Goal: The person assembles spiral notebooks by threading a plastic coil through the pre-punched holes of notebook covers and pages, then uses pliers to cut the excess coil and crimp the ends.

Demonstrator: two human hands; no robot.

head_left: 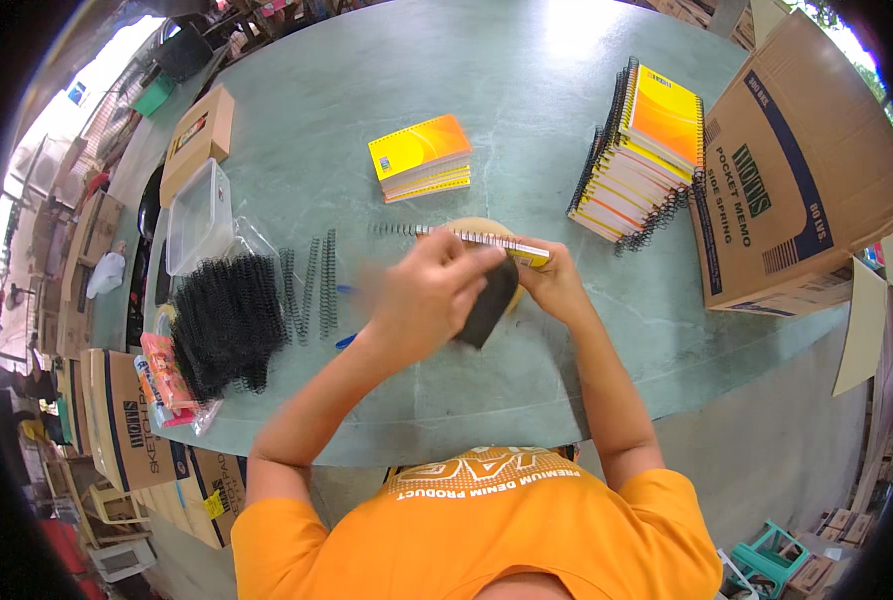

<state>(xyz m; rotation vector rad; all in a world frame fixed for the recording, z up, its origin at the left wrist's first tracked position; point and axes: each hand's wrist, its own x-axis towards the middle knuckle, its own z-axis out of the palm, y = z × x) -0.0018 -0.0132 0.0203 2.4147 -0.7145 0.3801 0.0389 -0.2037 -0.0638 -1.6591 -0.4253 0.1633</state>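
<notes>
My right hand is closed on the end of a small yellow-covered notepad, held with its punched edge up. A dark spiral coil runs along that edge and sticks out past its left end. My left hand, partly blurred, has bent fingers against the coil and notepad. Below the notepad is a dark, flat piece with a rounded end; I cannot tell its kind. Part of a round, beige object shows behind the notepad. Blue pieces, partly hidden, lie beside my left forearm.
Loose notepads are stacked ahead, and coil-bound notepads at the far right beside a large open carton. At left lie a pile of black coils, several separate coils, a clear plastic tub and a cardboard box.
</notes>
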